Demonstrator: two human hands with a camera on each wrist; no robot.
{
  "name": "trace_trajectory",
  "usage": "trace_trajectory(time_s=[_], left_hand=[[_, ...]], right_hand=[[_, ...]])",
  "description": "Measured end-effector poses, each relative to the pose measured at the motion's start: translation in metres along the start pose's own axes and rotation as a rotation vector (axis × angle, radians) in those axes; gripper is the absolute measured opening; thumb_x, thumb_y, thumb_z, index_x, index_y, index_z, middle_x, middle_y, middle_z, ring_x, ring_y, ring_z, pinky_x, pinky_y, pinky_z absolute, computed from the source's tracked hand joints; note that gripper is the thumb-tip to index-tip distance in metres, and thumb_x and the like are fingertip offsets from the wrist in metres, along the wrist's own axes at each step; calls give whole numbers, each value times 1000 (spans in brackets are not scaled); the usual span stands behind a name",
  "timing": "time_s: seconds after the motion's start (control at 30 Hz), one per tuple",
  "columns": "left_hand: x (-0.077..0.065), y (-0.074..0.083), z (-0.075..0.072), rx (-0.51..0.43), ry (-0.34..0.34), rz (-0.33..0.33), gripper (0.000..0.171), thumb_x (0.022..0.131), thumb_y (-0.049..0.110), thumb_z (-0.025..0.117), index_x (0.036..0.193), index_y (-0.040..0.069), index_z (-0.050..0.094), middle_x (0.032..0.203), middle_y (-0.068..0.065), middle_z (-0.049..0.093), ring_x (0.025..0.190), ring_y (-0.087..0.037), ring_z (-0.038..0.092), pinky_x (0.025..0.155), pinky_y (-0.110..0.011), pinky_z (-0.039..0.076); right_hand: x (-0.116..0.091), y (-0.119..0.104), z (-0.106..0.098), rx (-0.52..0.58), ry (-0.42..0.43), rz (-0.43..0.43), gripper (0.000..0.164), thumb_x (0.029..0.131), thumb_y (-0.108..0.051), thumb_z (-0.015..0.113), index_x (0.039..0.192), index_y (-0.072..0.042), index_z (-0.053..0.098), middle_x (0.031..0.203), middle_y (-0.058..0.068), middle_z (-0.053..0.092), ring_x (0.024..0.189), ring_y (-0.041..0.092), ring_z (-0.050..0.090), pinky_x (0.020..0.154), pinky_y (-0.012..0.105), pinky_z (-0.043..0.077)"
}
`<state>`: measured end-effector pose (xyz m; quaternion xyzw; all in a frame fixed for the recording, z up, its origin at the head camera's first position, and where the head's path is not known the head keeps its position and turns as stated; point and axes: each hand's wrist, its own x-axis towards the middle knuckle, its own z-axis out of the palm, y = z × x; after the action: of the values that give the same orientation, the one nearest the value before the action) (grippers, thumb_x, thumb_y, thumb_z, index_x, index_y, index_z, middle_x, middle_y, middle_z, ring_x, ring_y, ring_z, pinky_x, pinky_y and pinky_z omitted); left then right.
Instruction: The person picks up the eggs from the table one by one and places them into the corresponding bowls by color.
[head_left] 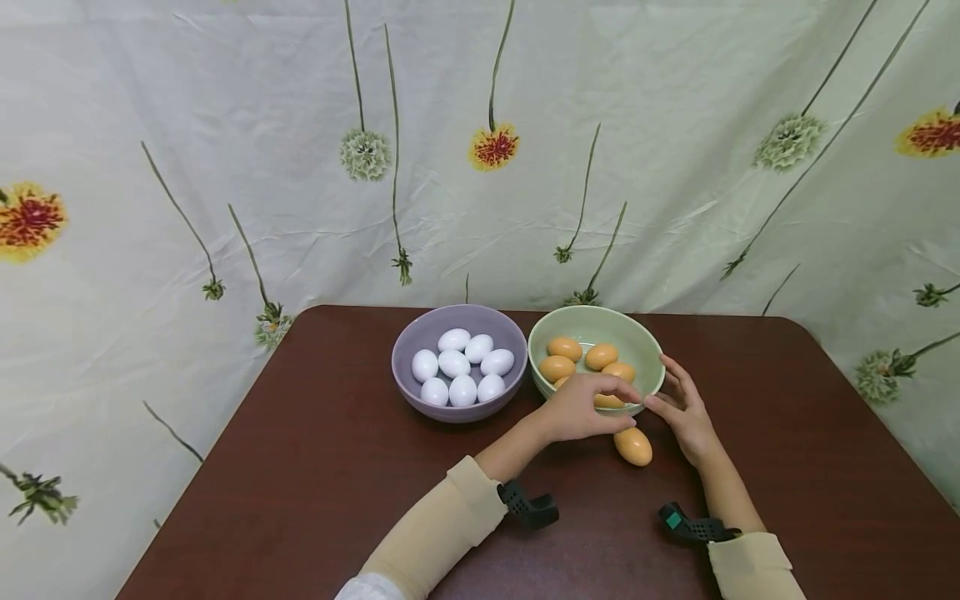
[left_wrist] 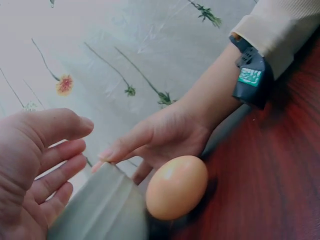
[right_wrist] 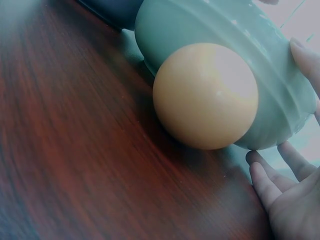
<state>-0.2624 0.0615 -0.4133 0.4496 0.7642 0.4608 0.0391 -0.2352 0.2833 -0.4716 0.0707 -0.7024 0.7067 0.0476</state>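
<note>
My left hand [head_left: 581,408] reaches over the front rim of the light green bowl [head_left: 542,333], its thumb and fingers apart with nothing held between them. At the bowl's right side, my right hand [head_left: 688,419] touches the rim and outer wall with spread, fairly straight fingers. Several brown eggs [head_left: 602,357] lie inside the bowl, some partly hidden by my left hand. One loose brown egg [head_left: 633,447] sits on the table just in front of the bowl, between the two hands. In the right wrist view this egg [right_wrist: 205,96] is close up before the bowl wall [right_wrist: 175,30].
A purple bowl [head_left: 400,367] with several white eggs [head_left: 453,363] stands directly left of the green bowl. Both are near the far edge of the dark reddish-brown table [head_left: 315,467]. A flower-patterned cloth [head_left: 465,208] hangs behind.
</note>
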Motion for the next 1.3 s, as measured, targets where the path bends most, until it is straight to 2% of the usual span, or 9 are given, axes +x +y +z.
trace_trajectory(time_s=[0.2, 0.43, 0.53, 0.63, 0.83, 0.97, 1.1, 1.3], left_hand=[[-6, 3, 7, -36, 2, 55, 25, 85, 11, 75, 110, 6, 71, 107, -4, 71, 107, 4, 56, 97, -17, 40], [-11, 7, 14, -35, 9, 122, 27, 84, 7, 74, 110, 3, 70, 109, -5, 70, 109, 1, 56, 96, -20, 42], [-12, 7, 18, -81, -1, 139, 29, 84, 5, 74, 112, 1, 69, 111, -7, 69, 110, 0, 55, 98, -19, 40], [-14, 7, 22, -82, -28, 151, 29, 85, 7, 73, 113, 1, 69, 112, -7, 69, 109, 2, 54, 97, -19, 41], [-16, 4, 27, 20, -71, 145, 29, 86, 10, 74, 114, 5, 70, 112, -2, 69, 104, 4, 53, 92, -19, 44], [-17, 2, 28, 67, -93, 143, 30, 87, 11, 73, 116, 5, 68, 114, -2, 68, 103, 0, 55, 89, -19, 45], [-17, -1, 30, 97, -123, 138, 33, 88, 12, 72, 120, 5, 66, 120, -3, 66, 110, -2, 55, 93, -14, 40], [-17, -4, 33, 139, -187, 104, 41, 89, 15, 71, 128, 6, 62, 132, -6, 60, 126, -4, 48, 103, -13, 30]], right_hand=[[0, 0, 0, -1, -1, 4, 66, 95, 2, 55, 152, -19, 29, 145, 19, 25, 103, 7, 56, 86, 17, 45], [0, 1, 0, -9, 2, 4, 66, 95, 2, 56, 152, -18, 29, 146, 22, 26, 101, 6, 57, 83, 18, 46], [0, 0, 0, -3, 4, 1, 66, 94, 2, 56, 151, -18, 29, 145, 21, 26, 101, 7, 57, 82, 18, 47], [0, 0, 0, -3, 7, -2, 66, 94, 3, 56, 152, -17, 29, 145, 21, 27, 101, 7, 57, 80, 19, 48], [0, 0, 0, -18, 12, 3, 66, 94, 2, 56, 152, -17, 29, 145, 22, 28, 100, 5, 57, 81, 18, 48], [1, 0, 0, -18, 12, 3, 66, 94, 2, 56, 152, -17, 29, 145, 21, 27, 100, 6, 57, 82, 18, 47], [1, 0, 0, -14, 12, -2, 66, 95, 2, 56, 152, -16, 29, 144, 20, 28, 100, 6, 57, 82, 18, 47], [1, 0, 0, -16, 9, -5, 66, 95, 2, 55, 152, -16, 29, 144, 21, 28, 101, 6, 57, 81, 19, 48]])
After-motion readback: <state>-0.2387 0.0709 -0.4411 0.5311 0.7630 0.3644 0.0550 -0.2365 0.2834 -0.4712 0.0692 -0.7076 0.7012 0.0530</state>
